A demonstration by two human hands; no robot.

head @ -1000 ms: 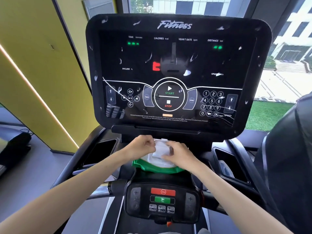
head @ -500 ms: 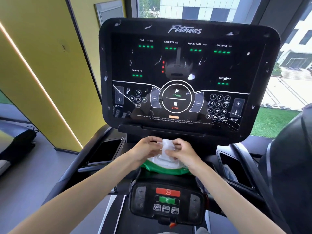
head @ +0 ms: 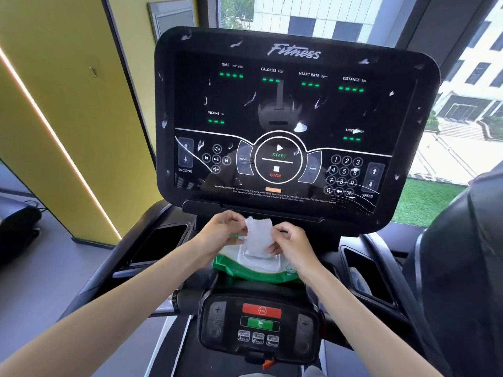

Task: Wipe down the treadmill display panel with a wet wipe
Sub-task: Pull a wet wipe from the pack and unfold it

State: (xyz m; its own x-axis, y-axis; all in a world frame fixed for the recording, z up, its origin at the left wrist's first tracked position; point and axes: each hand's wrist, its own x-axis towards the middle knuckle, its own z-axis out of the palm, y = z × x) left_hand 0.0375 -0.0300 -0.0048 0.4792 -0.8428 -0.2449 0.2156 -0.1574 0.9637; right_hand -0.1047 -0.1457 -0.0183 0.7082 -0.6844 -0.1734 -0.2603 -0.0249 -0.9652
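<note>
- White and damp-looking, a wet wipe (head: pixel 258 238) is held spread between two hands just below the treadmill's display panel (head: pixel 296 115). The person appears to be opening it out before cleaning.
- Seen from the head camera, the left hand (head: pixel 220 231) pinches the wipe's upper left edge between thumb and fingertips. The right hand (head: pixel 292 240) pinches the right edge, its other fingers loosely curled. Holding both sides likely serves to flatten the sheet.
- The wipe's lower edge hangs over the open flap of a green-and-white wipe pack (head: pixel 245 273), which sits on the console ledge. Whether the sheet is fully free of the pack cannot be told.
- The panel faces the person, lit with green dashes and marked with white flecks and streaks. The wipe is apart from it, so wiping has not begun.
- Below the pack sits a lower control pod (head: pixel 261 325) with red and green buttons, and a storage tray (head: pixel 160 240) lies to the left.
- A yellow wall (head: pixel 68 104) rises at left and a window (head: pixel 462 131) at right. Nothing blocks the short reach upward to the panel.
</note>
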